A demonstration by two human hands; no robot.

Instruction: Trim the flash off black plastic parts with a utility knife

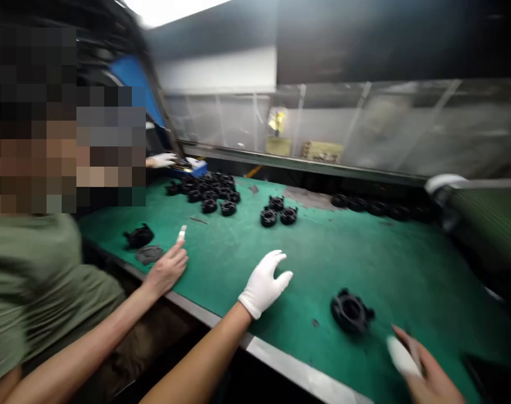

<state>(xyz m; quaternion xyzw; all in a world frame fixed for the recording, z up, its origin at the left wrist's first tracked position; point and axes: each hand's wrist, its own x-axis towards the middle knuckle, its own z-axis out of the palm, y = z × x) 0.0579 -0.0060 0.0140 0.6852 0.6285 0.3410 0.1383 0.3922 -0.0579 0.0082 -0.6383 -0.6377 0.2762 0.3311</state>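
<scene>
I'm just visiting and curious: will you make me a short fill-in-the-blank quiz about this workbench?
1. The camera wearer's left hand wears a glove coloured ____.
2. The surface of the workbench is coloured ____.
3. Right of the large pile in this picture, the small cluster has ____ black parts.
4. Between the wearer's left hand and right hand, the number of black parts is ____.

Missing words: white; green; three; one.
</scene>
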